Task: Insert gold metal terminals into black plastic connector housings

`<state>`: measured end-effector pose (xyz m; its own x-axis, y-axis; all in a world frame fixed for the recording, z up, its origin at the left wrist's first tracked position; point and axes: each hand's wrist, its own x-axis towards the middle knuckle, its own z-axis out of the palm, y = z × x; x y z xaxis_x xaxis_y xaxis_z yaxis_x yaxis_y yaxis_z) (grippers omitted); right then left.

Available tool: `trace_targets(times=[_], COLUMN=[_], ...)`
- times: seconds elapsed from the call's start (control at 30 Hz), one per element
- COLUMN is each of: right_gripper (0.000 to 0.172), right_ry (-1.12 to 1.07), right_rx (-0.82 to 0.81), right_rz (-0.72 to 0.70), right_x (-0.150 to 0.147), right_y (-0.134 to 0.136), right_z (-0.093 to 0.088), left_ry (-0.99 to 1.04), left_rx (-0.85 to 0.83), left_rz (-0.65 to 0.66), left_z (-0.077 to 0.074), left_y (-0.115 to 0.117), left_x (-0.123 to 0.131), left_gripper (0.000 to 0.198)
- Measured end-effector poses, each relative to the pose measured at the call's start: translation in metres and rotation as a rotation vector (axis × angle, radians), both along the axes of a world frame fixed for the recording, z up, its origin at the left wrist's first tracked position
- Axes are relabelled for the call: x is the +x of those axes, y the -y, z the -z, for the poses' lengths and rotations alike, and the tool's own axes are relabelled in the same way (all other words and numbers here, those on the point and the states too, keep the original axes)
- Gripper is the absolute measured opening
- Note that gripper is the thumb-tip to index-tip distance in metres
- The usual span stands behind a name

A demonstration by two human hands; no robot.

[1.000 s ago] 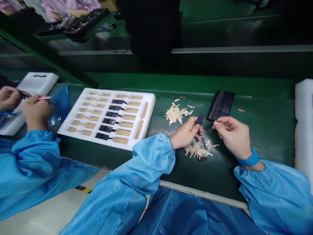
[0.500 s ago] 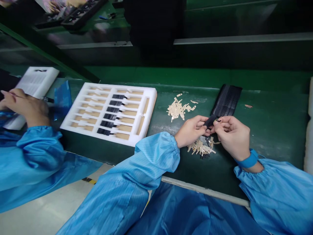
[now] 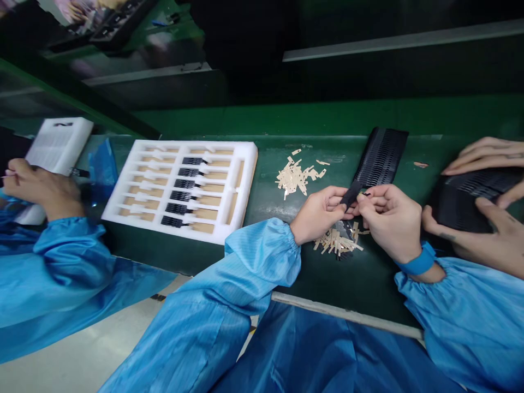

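Note:
My left hand (image 3: 317, 213) is closed around a flat black slotted piece (image 3: 352, 195), held tilted above the table. Close against its right side, my right hand (image 3: 387, 218) pinches at the piece's end; a tiny dark tip shows at the fingers, too small to name. Below both hands lies a heap of pale flat tabs (image 3: 336, 241) with some dark bits among them. Just beyond the fingers stands a row of black slotted pieces (image 3: 381, 155) packed side by side. Another pile of pale tabs (image 3: 293, 176) lies to the left of it.
A white foam tray (image 3: 180, 185) at left holds several black comb-like pieces in its slots. A co-worker's hands (image 3: 462, 234) grip a block of black slotted pieces (image 3: 462, 202) at right. Another co-worker's hand (image 3: 49, 188) is at far left, near a blue sheet (image 3: 103, 170).
A co-worker's hands with a block of black slotted pieces have come in from the right. My hands stay together at the held piece, which now shows more of its length.

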<state>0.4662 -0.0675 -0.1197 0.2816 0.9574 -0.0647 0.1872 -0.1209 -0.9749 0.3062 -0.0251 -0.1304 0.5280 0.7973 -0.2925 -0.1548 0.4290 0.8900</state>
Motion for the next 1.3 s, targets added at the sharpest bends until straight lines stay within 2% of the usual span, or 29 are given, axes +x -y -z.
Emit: trace_targets(times=[0.53,1.03,1.3], right_gripper=[0.034,0.02,0.027], right_ry=[-0.062,-0.048,-0.02], right_rx=[-0.021,0.034,0.005], right_rz=[0.013,-0.014,-0.001], right_x=[-0.0017,0.0022,0.0003], right_y=[0.0,-0.0025,-0.001], right_z=[-0.0036,0.0033,-0.0007], left_ry=[-0.009,-0.001,-0.008], left_rx=[0.034,0.036,0.038], left_rz=[-0.001,0.006,0.011], left_z=[0.0015,0.0038,0.0032], left_y=[0.0009,0.0008,0.0012], left_x=[-0.0011,-0.0011,-0.0009], left_gripper=[0.028,0.029,0.029])
